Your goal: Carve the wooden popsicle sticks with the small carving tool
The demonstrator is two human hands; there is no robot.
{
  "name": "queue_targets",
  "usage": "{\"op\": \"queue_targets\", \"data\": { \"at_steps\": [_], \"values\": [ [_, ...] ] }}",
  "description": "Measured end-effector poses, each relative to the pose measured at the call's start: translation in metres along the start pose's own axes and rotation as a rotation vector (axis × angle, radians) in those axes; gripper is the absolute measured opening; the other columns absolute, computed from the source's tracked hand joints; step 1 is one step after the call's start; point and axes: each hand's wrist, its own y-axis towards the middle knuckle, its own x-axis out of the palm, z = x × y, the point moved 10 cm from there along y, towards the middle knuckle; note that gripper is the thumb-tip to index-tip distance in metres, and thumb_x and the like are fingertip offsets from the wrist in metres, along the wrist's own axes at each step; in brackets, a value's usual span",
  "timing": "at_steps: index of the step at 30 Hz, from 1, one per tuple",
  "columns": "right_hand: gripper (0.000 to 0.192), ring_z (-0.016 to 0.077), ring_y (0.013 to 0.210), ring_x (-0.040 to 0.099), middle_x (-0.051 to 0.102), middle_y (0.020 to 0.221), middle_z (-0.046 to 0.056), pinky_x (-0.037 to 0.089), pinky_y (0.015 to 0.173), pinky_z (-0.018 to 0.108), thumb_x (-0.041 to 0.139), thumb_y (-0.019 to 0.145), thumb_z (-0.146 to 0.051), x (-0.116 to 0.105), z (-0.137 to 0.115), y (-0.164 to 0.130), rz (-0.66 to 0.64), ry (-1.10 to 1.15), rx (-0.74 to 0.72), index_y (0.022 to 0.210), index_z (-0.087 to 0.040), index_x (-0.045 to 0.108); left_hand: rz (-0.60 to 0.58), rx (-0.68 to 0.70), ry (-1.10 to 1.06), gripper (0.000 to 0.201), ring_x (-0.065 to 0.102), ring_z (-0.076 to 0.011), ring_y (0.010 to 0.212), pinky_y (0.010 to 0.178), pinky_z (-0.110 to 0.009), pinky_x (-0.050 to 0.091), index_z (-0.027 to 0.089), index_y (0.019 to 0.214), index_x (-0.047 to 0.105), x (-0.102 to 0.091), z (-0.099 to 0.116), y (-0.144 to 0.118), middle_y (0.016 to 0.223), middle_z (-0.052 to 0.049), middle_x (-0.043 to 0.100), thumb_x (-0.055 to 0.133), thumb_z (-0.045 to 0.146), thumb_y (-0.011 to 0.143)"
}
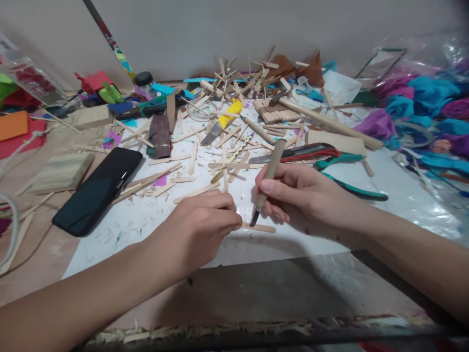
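My right hand [304, 193] grips a wood-handled carving chisel [272, 166] like a pen, its dark metal tip angled down onto a popsicle stick [264, 228]. The stick lies flat on the white sheet [311, 239]. My left hand [205, 225] is closed over the stick's left end, fingertips pinching or pressing it; that end is hidden under them. Just beyond my hands are a cross of popsicle sticks [224, 167], a red-and-black box cutter [296, 153] and teal-handled pliers [351, 188].
Left of my arm lies a black phone [98, 190] beside a wooden block [60, 172]. Farther back are a yellow utility knife [223, 120], a hammer [326, 117] and a heap of joined sticks [245, 83]. Coloured crepe paper [425, 102] fills the right. The table edge [234, 332] runs close in front.
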Motion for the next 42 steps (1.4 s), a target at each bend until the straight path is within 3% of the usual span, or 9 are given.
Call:
{"op": "queue_targets", "data": {
  "at_steps": [7, 13, 23, 29, 36, 42],
  "values": [
    [0.034, 0.0122, 0.065, 0.054, 0.062, 0.078, -0.002, 0.044, 0.061, 0.027, 0.069, 0.108, -0.050, 0.006, -0.017, -0.007, -0.039, -0.327, -0.137, 0.093, -0.020, 0.065, -0.008, -0.007, -0.027, 0.031, 0.068, -0.0170, 0.086, 0.074, -0.030, 0.050, 0.013, 0.089, 0.080, 0.001, -0.002, 0.000, 0.092, -0.006, 0.074, 0.055, -0.002, 0.100],
    [0.024, 0.0135, 0.065, 0.054, 0.061, 0.073, -0.004, 0.041, 0.061, 0.029, 0.067, 0.109, -0.042, 0.014, -0.031, -0.010, -0.079, -0.588, -0.252, 0.097, -0.023, 0.072, -0.034, -0.041, 0.010, 0.033, 0.068, -0.0177, 0.085, 0.073, -0.030, 0.049, 0.013, 0.087, 0.079, 0.004, -0.003, -0.002, 0.090, -0.005, 0.073, 0.053, 0.000, 0.100],
    [0.028, 0.0138, 0.051, 0.055, 0.064, 0.062, -0.004, 0.042, 0.049, 0.028, 0.086, 0.091, -0.041, 0.005, -0.019, -0.010, 0.133, -0.333, -0.126, 0.080, -0.021, 0.071, -0.008, -0.037, 0.032, 0.038, 0.066, -0.0150, 0.080, 0.068, -0.028, 0.046, 0.014, 0.080, 0.077, 0.001, 0.001, 0.001, 0.086, -0.004, 0.073, 0.049, 0.002, 0.103],
    [0.035, 0.0159, 0.047, 0.057, 0.064, 0.057, -0.002, 0.045, 0.044, 0.028, 0.091, 0.085, -0.049, -0.001, -0.007, -0.014, 0.228, -0.252, -0.046, 0.079, -0.022, 0.070, -0.019, -0.070, 0.026, 0.034, 0.066, -0.0155, 0.081, 0.069, -0.029, 0.046, 0.014, 0.082, 0.078, 0.001, -0.002, 0.000, 0.087, -0.004, 0.073, 0.052, 0.000, 0.100],
    [0.035, 0.0157, 0.049, 0.060, 0.069, 0.063, -0.001, 0.048, 0.048, 0.028, 0.093, 0.086, -0.050, -0.007, -0.006, -0.013, 0.192, -0.215, -0.074, 0.083, -0.022, 0.072, -0.029, -0.077, 0.003, 0.035, 0.066, -0.0154, 0.081, 0.068, -0.030, 0.045, 0.013, 0.084, 0.080, 0.001, -0.001, 0.000, 0.088, -0.004, 0.073, 0.052, 0.000, 0.100],
    [0.034, 0.0142, 0.054, 0.055, 0.065, 0.062, -0.002, 0.040, 0.051, 0.028, 0.087, 0.093, -0.049, -0.001, -0.019, -0.016, 0.133, -0.283, -0.154, 0.081, -0.021, 0.072, -0.046, -0.099, -0.009, 0.037, 0.068, -0.0167, 0.085, 0.072, -0.030, 0.046, 0.014, 0.088, 0.081, 0.003, -0.006, -0.002, 0.092, -0.004, 0.074, 0.050, -0.002, 0.096]
  ]
}}
